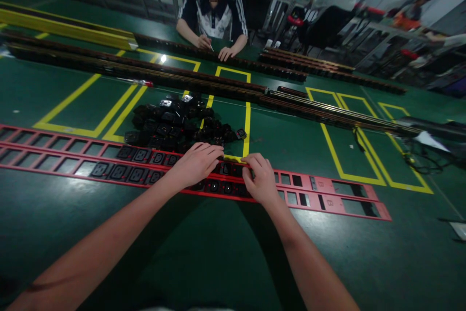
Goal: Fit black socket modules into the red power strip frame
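Two long red slotted strips point(349, 205) lie side by side across the green table, with black socket pieces point(118, 171) seated in several of their middle openings. My left hand point(198, 163) rests over the strips, fingers together and pointing right; what its fingertips hold, if anything, is hidden. To its right, my right hand point(260, 177) bends its fingers at the upper strip's far edge, beside black pieces in the slots. Whether it grips one cannot be made out. A heap of loose black socket pieces point(167, 122) lies just beyond my left hand.
Long dark bars point(174, 73) run across the table behind the heap. Yellow tape point(248, 112) marks rectangles on the tabletop. A red-tipped tool point(145, 83) lies by the bars. Cables point(418, 155) are at the right. A person point(216, 15) sits opposite, hands at a far bar.
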`<act>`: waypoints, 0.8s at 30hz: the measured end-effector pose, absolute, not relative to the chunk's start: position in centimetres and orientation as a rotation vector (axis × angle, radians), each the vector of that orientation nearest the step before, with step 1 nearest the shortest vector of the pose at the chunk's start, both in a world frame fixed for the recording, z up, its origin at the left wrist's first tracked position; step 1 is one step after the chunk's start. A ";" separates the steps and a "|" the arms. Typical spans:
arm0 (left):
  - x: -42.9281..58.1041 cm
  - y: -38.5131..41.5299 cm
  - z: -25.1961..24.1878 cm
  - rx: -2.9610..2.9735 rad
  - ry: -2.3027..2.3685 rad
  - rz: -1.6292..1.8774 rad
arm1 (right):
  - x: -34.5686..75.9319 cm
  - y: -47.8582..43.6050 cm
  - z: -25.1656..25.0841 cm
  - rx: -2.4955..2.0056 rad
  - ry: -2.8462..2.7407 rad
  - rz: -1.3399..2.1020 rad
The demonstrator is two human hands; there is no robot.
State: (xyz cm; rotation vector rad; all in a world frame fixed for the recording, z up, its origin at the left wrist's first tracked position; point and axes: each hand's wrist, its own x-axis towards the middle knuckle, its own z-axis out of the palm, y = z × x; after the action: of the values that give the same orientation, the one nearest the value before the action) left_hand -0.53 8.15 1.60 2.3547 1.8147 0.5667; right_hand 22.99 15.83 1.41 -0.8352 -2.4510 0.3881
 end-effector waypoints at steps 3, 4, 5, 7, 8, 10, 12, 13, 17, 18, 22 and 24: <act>-0.5 8.0 1.7 2.360 1.764 0.583 | 22.7 15.9 1.5 -0.836 -2.583 0.428; -0.5 8.0 1.7 2.354 1.734 0.588 | 22.7 16.0 1.4 -0.835 -2.621 0.446; -0.5 7.9 1.8 2.350 1.699 0.588 | 22.6 16.0 1.4 -0.833 -2.650 0.461; -0.6 7.8 1.9 2.349 1.622 0.584 | 22.6 16.0 1.4 -0.825 -2.682 0.484; -0.6 7.8 1.9 2.350 1.592 0.582 | 22.6 16.0 1.4 -0.822 -2.691 0.493; -0.7 7.8 1.9 2.354 1.550 0.583 | 22.7 16.1 1.4 -0.817 -2.701 0.504; -0.7 7.8 1.8 2.368 1.525 0.591 | 22.7 16.1 1.3 -0.815 -2.703 0.505; -0.7 7.9 1.8 2.380 1.522 0.594 | 22.6 16.1 1.3 -0.815 -2.701 0.504; -0.5 8.0 1.8 2.394 1.612 0.571 | 22.6 16.1 1.2 -0.856 -2.669 0.511; -0.5 8.1 1.8 2.384 1.637 0.551 | 22.6 16.1 1.1 -0.870 -2.657 0.516; -0.5 8.2 1.9 2.370 1.635 0.475 | 22.6 16.1 1.4 -0.846 -2.683 0.526; -0.6 8.2 2.0 2.385 1.602 0.463 | 22.6 16.0 1.6 -0.817 -2.735 0.490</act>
State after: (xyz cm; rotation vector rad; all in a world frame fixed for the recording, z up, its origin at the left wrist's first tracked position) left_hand -0.57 8.24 1.95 2.3852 1.6024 0.4626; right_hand 22.57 16.00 1.57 -0.8175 -2.7354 0.4903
